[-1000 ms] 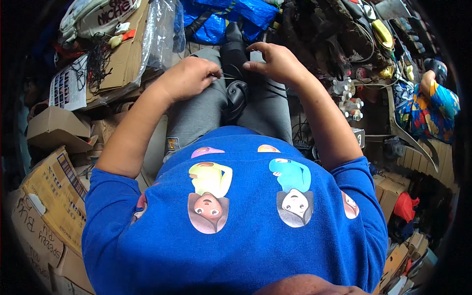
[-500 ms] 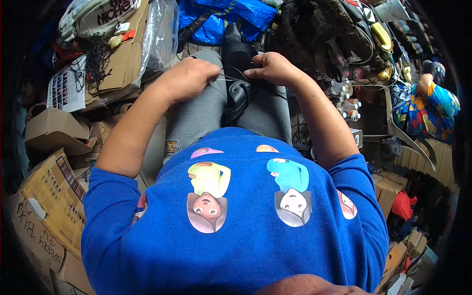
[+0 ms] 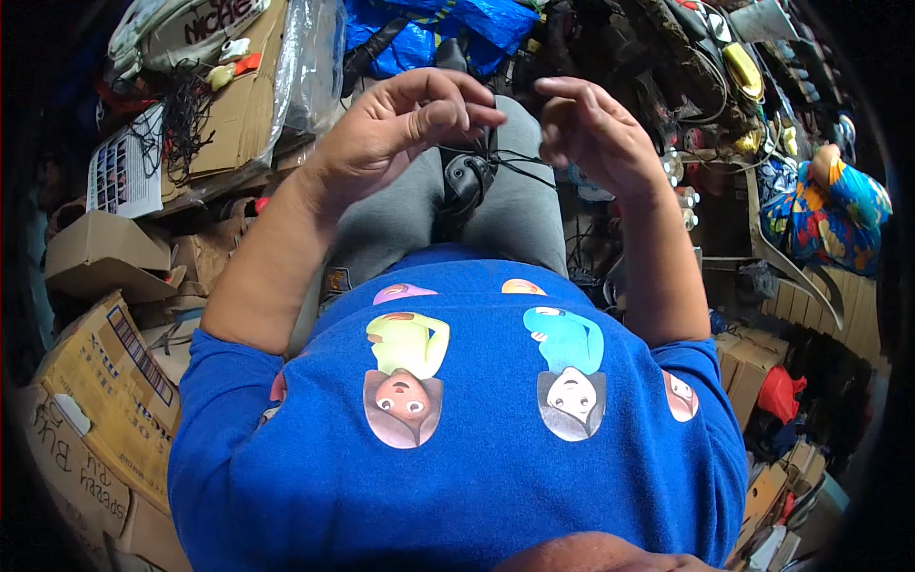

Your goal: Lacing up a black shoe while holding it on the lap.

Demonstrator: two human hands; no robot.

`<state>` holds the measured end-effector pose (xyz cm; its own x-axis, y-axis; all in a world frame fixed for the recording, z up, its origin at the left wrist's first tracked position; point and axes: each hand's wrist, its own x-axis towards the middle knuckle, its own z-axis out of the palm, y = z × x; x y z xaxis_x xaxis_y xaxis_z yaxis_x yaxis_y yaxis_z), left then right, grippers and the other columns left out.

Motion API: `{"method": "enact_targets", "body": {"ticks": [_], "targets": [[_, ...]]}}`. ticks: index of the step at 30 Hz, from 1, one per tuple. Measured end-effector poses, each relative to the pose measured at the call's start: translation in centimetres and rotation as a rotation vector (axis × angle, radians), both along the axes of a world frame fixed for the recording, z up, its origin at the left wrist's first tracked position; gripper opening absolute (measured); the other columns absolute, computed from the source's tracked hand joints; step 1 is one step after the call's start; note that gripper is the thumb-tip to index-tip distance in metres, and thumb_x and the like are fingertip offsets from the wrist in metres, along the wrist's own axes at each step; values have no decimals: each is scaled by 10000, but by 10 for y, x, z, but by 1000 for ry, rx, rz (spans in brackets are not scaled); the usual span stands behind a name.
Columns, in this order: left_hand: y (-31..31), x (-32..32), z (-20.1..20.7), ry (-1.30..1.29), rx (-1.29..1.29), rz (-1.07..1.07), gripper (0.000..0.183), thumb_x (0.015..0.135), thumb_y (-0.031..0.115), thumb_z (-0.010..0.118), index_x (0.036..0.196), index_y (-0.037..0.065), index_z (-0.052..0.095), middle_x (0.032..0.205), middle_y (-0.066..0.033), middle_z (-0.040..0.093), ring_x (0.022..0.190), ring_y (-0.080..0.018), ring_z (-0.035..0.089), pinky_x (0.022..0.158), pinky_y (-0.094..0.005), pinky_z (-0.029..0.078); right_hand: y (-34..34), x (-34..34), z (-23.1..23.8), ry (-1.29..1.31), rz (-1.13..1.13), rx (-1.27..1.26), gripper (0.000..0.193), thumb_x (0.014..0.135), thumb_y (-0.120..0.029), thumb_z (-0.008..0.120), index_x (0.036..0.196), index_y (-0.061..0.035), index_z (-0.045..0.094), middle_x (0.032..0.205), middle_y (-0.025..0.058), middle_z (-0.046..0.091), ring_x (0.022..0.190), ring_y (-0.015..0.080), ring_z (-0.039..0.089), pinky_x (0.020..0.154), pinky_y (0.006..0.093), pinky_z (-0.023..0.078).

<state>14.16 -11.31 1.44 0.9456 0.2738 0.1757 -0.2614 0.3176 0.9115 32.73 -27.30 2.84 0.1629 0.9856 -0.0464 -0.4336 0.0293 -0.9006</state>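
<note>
A black leather shoe (image 3: 463,183) rests between my grey-trousered thighs, with only part of it showing. Thin black laces (image 3: 526,173) trail from it to the right, across my right thigh. Above and left of the shoe is my left hand (image 3: 405,124), open, its fingers loosely bent and apart. My right hand (image 3: 602,132) hovers above and right of the laces, also open with half-curled fingers. Neither hand appears to hold anything. My left fingers partly cover the space just beyond the shoe.
Blue plastic bags (image 3: 496,33) lie ahead of my knees. At left are flat cardboard (image 3: 233,124), a tangle of black cords (image 3: 191,124) and cardboard boxes (image 3: 110,253). Small clear bottles (image 3: 686,197) stand at right, near a curved metal blade (image 3: 805,291). A person in a colourful garment (image 3: 829,214) is at far right.
Both hands have let go of the laces and risen from the shoe, the right one moving further right. The laces, pulled taut before, now lie loose across my right thigh.
</note>
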Motion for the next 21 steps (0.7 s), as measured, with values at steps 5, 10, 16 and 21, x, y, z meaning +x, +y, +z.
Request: {"method": "enact_targets", "body": {"ticks": [5, 10, 16, 21], "targets": [[15, -16, -6, 306, 103, -206, 370, 919, 451, 525, 928, 82, 553, 713, 7, 523, 648, -41, 482, 555, -154, 336, -29, 15, -6, -486, 294, -393, 366, 958, -347, 514, 1165, -64, 621, 705, -38, 444, 593, 61, 378, 548, 222, 335], [4, -14, -5, 359, 191, -252, 258, 941, 310, 535, 955, 55, 571, 766, 17, 505, 692, -47, 455, 606, -183, 352, -39, 12, -33, -729, 335, -475, 330, 942, -301, 546, 1156, -65, 632, 1084, 53, 656, 1065, 131, 550, 958, 298, 405], [-4, -6, 6, 316, 688, -324, 181, 919, 201, 547, 931, 26, 591, 832, -69, 574, 820, -177, 547, 753, -286, 435, -43, 11, -46, -720, 232, -508, 282, 921, -243, 585, 1147, -86, 648, 994, 52, 685, 927, 107, 592, 864, 274, 457], [33, -37, -13, 262, 1488, -78, 107, 814, 111, 634, 878, 38, 590, 822, -128, 576, 763, -298, 581, 663, -371, 468, -66, 36, -53, -1053, 61, -574, 248, 896, -206, 595, 1133, -179, 663, 927, 85, 689, 821, 109, 605, 766, 274, 483]]}}
